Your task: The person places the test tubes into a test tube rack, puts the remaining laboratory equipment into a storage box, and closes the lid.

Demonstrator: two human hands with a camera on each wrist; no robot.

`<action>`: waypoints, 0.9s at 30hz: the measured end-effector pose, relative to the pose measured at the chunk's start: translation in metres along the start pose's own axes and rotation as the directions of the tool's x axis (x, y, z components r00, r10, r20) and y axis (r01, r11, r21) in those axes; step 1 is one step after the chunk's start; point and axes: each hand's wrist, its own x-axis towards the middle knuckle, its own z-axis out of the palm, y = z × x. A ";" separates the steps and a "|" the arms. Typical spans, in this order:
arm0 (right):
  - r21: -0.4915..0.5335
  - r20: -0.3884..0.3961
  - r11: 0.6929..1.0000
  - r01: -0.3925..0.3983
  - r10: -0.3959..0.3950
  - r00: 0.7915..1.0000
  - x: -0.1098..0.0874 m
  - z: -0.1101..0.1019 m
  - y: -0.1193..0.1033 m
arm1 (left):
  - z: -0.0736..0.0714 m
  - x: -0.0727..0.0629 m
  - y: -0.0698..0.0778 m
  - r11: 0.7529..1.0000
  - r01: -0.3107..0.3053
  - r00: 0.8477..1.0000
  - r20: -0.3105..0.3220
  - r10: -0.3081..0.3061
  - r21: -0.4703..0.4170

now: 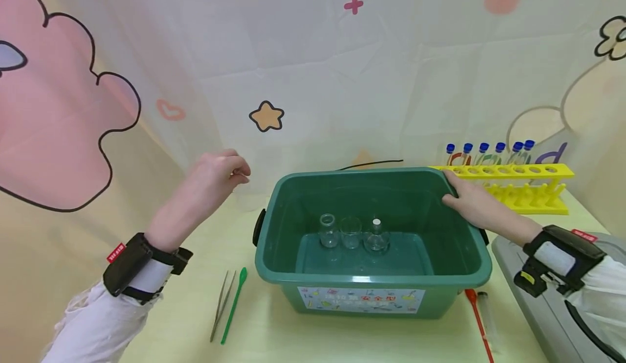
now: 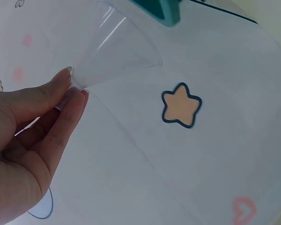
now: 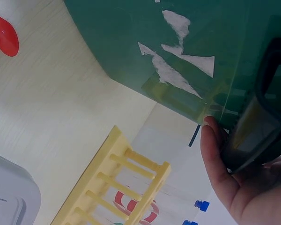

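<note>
Thumb and fingertips of my left hand pinch the narrow stem of a clear funnel, its wide cone spreading away from the fingers in the left wrist view. That hand is raised to the left of a green plastic tub. On the tub's right side my right hand grips the rim, near a black handle. Inside the tub stand a small glass bottle, a glass beaker and a round glass vessel with a white top.
Metal tweezers and a green spoon lie left of the tub. To its right are a red spoon, a clear tube and a grey lid. A yellow rack with blue-capped tubes stands behind.
</note>
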 end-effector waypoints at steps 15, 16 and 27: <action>-0.021 0.003 1.000 0.009 -0.009 1.000 0.002 -0.003 -0.001 | 0.048 0.071 0.080 0.969 -0.247 0.964 0.104 0.243 0.018; -0.022 0.003 1.000 0.005 -0.005 1.000 0.002 -0.003 -0.001 | 0.053 0.074 0.084 0.968 -0.251 0.960 0.131 0.247 0.011; -0.004 -0.002 1.000 -0.017 0.017 1.000 0.001 -0.001 -0.001 | 0.116 0.105 0.121 0.935 -0.354 0.857 0.397 0.329 -0.012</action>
